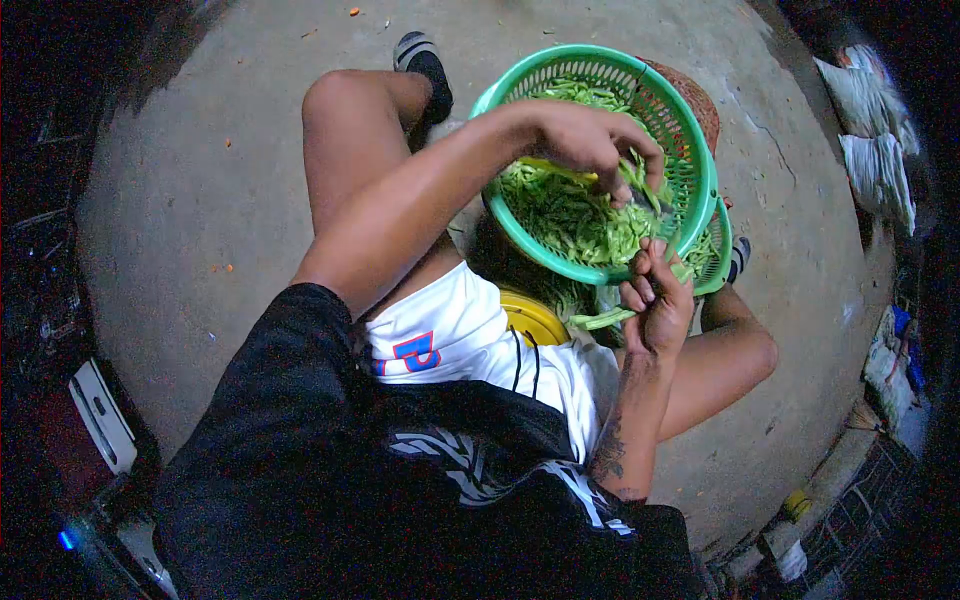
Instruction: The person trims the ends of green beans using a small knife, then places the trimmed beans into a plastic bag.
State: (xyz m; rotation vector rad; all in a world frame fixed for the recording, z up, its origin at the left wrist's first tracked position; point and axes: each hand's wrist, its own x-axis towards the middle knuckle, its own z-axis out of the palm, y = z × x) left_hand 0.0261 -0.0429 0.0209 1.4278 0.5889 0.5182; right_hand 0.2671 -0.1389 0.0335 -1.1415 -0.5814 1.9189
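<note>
My left hand [590,145] reaches over a green plastic basket [706,180], fingers curled round a yellow-handled knife [565,171] whose blade is partly hidden. Sliced green vegetable pieces [570,215] fill much of the basket. Just below its near rim, my right hand [660,305] is turned palm up and closed on long green pods [602,320]. They stick out to the left of the fingers and rise towards the blade. Blade and pod tips nearly meet, but contact is unclear.
A second green basket [722,245] with more green pieces sits under the first at the right. A reddish woven sack [690,95] is behind. Beneath me is a yellow round object [533,317]. My bent legs flank the baskets. White sacks [875,150] lie at the far right.
</note>
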